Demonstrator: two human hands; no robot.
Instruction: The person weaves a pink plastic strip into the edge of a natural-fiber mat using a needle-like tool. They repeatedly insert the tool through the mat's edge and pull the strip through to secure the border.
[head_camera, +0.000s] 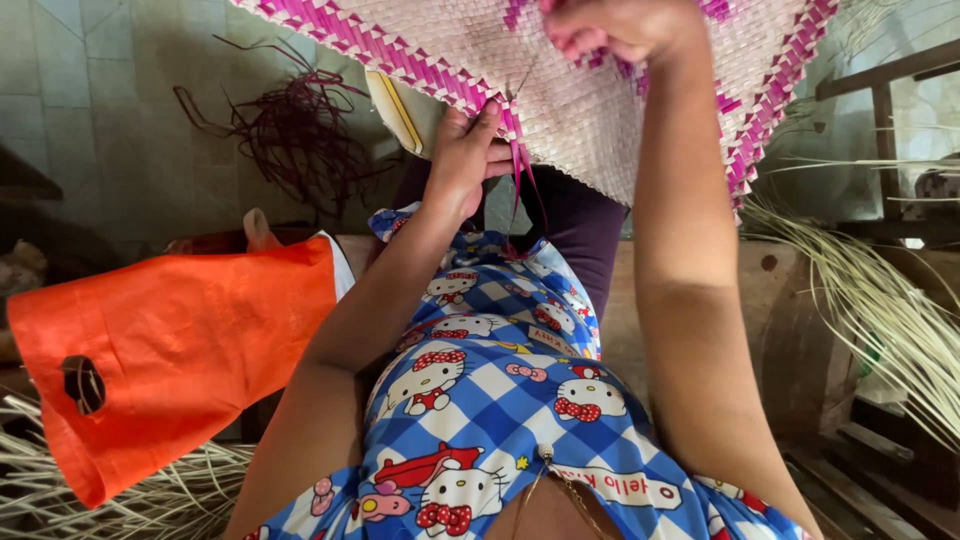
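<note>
Both arms reach forward and up from the lap to a woven mat, pale with magenta bands, which hangs across the top of the view above the knees. The left hand has its forearm angled inward, thumb raised, its grip pinched on the mat's lower edge where loose magenta strands trail down. The right hand sits higher, wrist bent, fingers curled onto the weave; its grip seems closed on the mat, though the frame edge cuts it off. An orange cloth lies to the left, over pale straw strips.
</note>
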